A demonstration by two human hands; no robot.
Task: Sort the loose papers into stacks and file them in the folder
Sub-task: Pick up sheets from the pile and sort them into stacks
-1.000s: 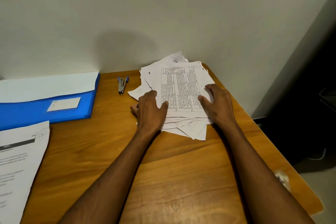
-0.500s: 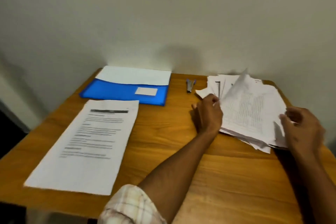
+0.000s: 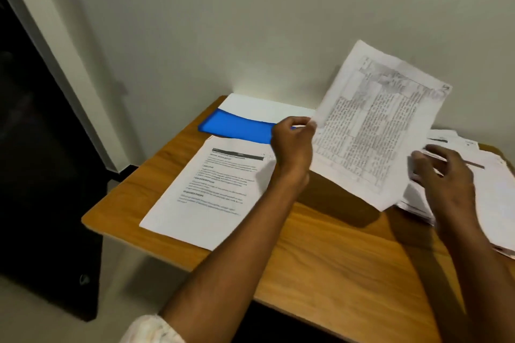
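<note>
A printed sheet (image 3: 373, 125), covered in a table, is pinched at its left edge by the curled fingers and thumb of the left hand (image 3: 292, 145) and is held tilted above the wooden table (image 3: 334, 253). The right hand (image 3: 443, 175) is seen just right of the sheet, fingers loosely spread over the loose paper pile (image 3: 490, 203); nothing is gripped. Below-left of the left hand a text page (image 3: 211, 192) lies flat. Beyond it, the blue folder (image 3: 237, 127) is set against the wall.
</note>
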